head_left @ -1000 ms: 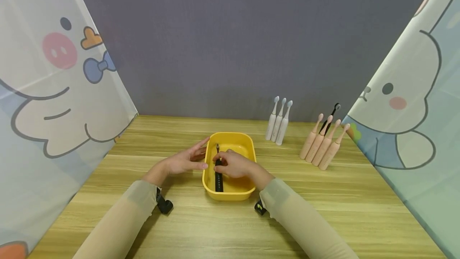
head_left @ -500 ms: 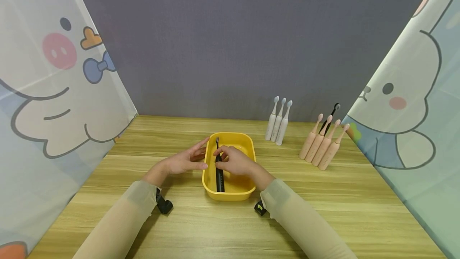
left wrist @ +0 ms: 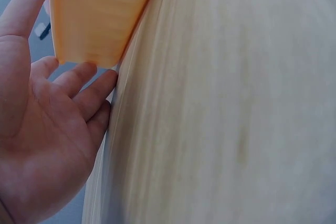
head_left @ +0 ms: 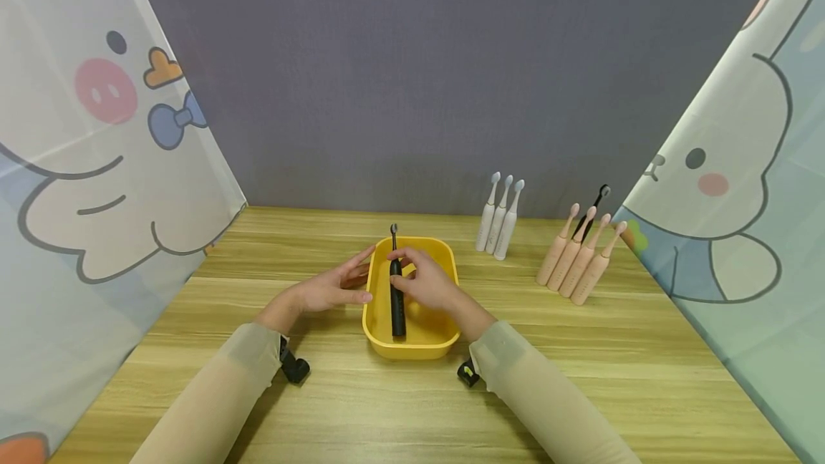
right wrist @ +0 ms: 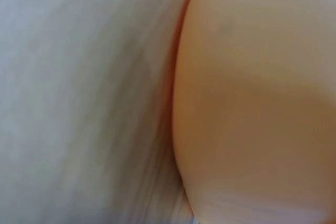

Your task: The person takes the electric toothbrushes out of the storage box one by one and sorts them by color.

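In the head view my right hand (head_left: 425, 279) pinches a black electric toothbrush (head_left: 397, 306) between thumb and fingers, over the yellow bin (head_left: 412, 351). The brush head points away and stands above the bin's far rim, while the handle's lower end is within the walls. My left hand (head_left: 331, 288) rests against the bin's left side, fingers fairly straight. The left wrist view shows its fingertips touching the wall of the bin (left wrist: 100, 19). Only the blurred outer wall of the bin (right wrist: 252, 103) and the table appear in the right wrist view; the right hand is hidden there.
Behind and right of the bin stand white electric toothbrushes (head_left: 499, 224). Farther right are several pink electric toothbrushes (head_left: 580, 260), with another black toothbrush (head_left: 586, 224) behind them. A grey wall (head_left: 412, 77) closes off the back of the wooden table (head_left: 309, 407).
The right hand has raised the black toothbrush and shifted it away from me, so its head now clears the far rim. The left hand and bin have stayed put.
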Demonstrator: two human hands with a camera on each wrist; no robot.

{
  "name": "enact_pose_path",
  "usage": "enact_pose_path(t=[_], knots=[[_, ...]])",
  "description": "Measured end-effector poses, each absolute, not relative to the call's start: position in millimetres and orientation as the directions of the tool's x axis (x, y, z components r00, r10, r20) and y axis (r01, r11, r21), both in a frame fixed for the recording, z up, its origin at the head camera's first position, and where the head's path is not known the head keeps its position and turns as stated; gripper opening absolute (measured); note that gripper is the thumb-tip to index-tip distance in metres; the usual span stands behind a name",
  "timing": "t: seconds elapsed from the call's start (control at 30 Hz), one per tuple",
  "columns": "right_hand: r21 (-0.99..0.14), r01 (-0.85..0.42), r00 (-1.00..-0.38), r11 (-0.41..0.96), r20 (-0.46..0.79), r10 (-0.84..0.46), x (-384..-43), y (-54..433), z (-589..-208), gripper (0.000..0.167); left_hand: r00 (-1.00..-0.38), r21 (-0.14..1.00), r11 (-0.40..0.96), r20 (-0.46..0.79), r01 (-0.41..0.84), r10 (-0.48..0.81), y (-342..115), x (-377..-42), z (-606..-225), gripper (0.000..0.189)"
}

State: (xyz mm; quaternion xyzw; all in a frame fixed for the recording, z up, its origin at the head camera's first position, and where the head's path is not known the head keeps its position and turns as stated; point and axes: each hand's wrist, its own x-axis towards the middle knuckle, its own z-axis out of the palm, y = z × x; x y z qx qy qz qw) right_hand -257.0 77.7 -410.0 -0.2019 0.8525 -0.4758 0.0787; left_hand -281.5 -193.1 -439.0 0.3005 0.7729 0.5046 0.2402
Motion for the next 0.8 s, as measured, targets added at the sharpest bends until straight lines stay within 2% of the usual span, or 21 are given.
enact_pose_path(t=[0.2,0.6,0.8], knots=[[-0.865,-0.273,-0.909,0.422,0.089,-0.408,-256.6,78.6,-408.7,0.054,-0.701,0.931,0.302,-0.075,0.206,0.709,-193.2,-281.0,-438.6,0.108],[-0.867,-0.342,-0.903,0.362,0.197,-0.382,-255.1,80.4,-407.2,0.058,-0.693,0.937,0.287,-0.072,0.199,0.717,-192.0,-281.3,-438.8,0.108],[-0.883,-0.374,-0.895,0.284,0.264,-0.36,-255.2,80.1,-407.9,0.066,-0.699,0.932,0.299,-0.074,0.205,0.711,-192.0,-281.4,-438.2,0.107]])
